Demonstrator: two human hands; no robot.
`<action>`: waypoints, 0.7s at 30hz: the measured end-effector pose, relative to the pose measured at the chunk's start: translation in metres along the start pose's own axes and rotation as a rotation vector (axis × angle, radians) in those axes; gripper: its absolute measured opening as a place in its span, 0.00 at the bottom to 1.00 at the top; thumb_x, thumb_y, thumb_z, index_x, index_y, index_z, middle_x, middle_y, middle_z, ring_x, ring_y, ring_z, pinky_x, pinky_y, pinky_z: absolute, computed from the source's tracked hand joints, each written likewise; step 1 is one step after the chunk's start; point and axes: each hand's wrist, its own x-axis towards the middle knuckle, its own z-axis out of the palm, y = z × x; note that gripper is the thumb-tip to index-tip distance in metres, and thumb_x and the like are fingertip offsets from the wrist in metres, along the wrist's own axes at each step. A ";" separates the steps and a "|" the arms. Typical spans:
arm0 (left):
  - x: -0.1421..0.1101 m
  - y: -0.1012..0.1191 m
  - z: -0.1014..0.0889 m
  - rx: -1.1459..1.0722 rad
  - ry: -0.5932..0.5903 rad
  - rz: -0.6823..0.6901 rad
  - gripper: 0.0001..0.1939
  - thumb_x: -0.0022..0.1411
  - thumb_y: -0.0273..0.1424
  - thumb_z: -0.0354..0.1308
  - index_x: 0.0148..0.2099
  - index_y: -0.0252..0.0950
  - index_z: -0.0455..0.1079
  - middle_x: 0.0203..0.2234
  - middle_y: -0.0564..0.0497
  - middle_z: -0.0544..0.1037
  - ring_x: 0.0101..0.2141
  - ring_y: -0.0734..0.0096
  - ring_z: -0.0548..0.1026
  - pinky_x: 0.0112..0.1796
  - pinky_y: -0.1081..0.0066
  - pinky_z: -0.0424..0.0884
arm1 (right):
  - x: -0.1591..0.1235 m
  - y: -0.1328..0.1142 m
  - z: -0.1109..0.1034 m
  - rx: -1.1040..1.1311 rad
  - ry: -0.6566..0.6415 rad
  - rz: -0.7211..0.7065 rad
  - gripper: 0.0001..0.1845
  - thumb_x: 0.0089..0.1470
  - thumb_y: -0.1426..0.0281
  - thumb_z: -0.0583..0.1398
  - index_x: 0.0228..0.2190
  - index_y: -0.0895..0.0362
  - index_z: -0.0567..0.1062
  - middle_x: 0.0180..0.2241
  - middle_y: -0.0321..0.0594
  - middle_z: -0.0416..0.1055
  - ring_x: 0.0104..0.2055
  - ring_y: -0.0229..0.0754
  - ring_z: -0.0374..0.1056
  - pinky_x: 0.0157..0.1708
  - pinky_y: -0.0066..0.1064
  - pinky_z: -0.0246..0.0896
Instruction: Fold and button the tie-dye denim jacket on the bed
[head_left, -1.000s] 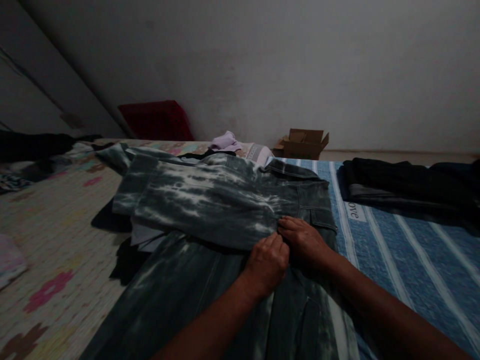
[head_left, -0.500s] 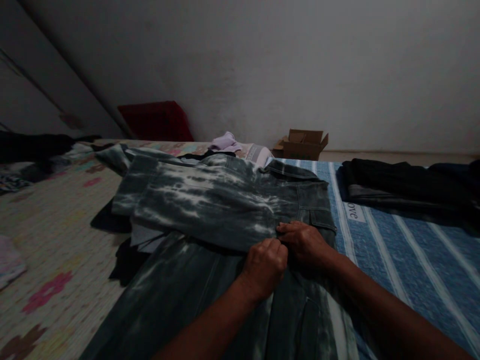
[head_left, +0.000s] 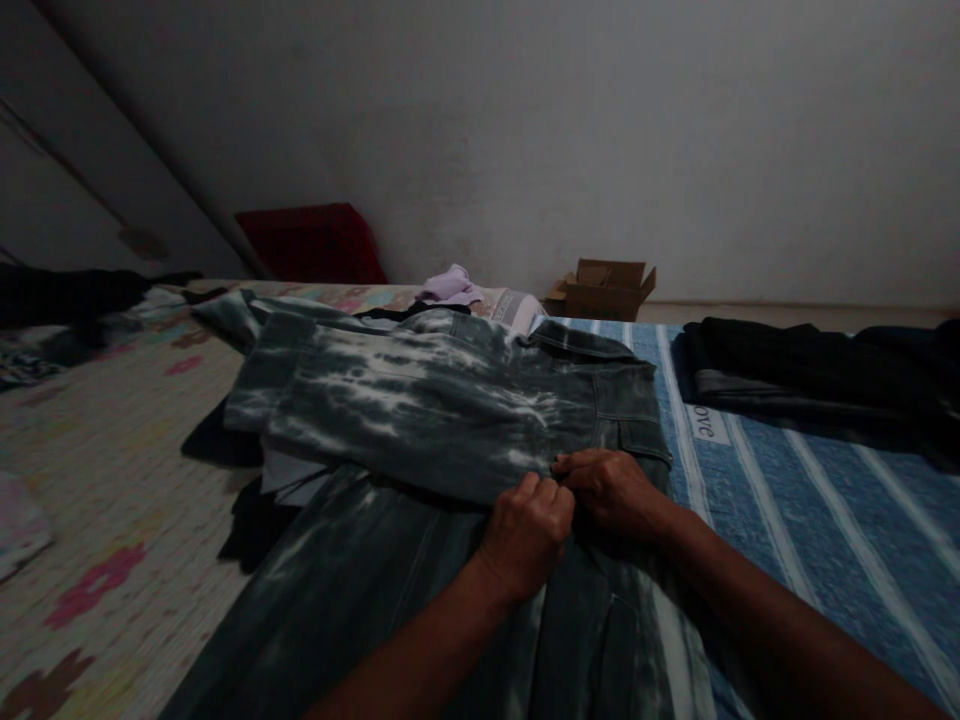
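A dark grey-green tie-dyed denim jacket (head_left: 405, 400) with pale streaks lies spread before me, part of it laid over to the left. My left hand (head_left: 529, 535) is closed in a pinch on the jacket's edge, near the middle. Right beside it, my right hand (head_left: 619, 495) has its fingers bent onto the same cloth, just below a stitched flap. The fingertips of both hands are partly hidden by the fabric. Beneath the jacket's left side, a grey cloth (head_left: 289, 475) and a black cloth (head_left: 259, 525) stick out.
Folded dark clothes (head_left: 810, 380) lie on the blue striped cover (head_left: 847, 520) at right. A flowered cover (head_left: 142, 480) spreads to the left, with dark clothes (head_left: 67, 300) at its far side. Behind stand a cardboard box (head_left: 607, 290), a lilac cloth (head_left: 450, 285) and a red object (head_left: 311, 245).
My right hand has shifted very slightly down toward me. The left hand keeps its pinch, and the jacket lies almost the same.
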 end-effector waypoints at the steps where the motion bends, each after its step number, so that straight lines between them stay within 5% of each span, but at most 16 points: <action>1: 0.000 0.000 0.000 0.002 0.007 0.001 0.09 0.58 0.18 0.50 0.31 0.37 0.64 0.25 0.50 0.71 0.31 0.63 0.70 0.27 0.70 0.68 | 0.000 0.001 0.000 0.008 0.008 -0.007 0.16 0.46 0.80 0.54 0.29 0.55 0.80 0.42 0.40 0.77 0.48 0.41 0.71 0.47 0.30 0.64; 9: 0.000 0.001 -0.001 -0.010 0.028 0.005 0.09 0.62 0.19 0.49 0.34 0.37 0.64 0.24 0.51 0.71 0.30 0.64 0.70 0.28 0.69 0.68 | -0.002 0.000 0.006 -0.004 0.070 -0.006 0.19 0.51 0.78 0.54 0.42 0.56 0.78 0.49 0.44 0.74 0.49 0.43 0.70 0.48 0.33 0.65; 21: 0.000 0.000 -0.002 0.022 0.050 0.011 0.09 0.59 0.18 0.50 0.31 0.37 0.63 0.23 0.52 0.71 0.28 0.66 0.71 0.28 0.70 0.67 | -0.002 0.002 0.005 0.083 0.050 -0.047 0.15 0.49 0.79 0.54 0.31 0.57 0.80 0.45 0.43 0.76 0.50 0.41 0.70 0.51 0.31 0.62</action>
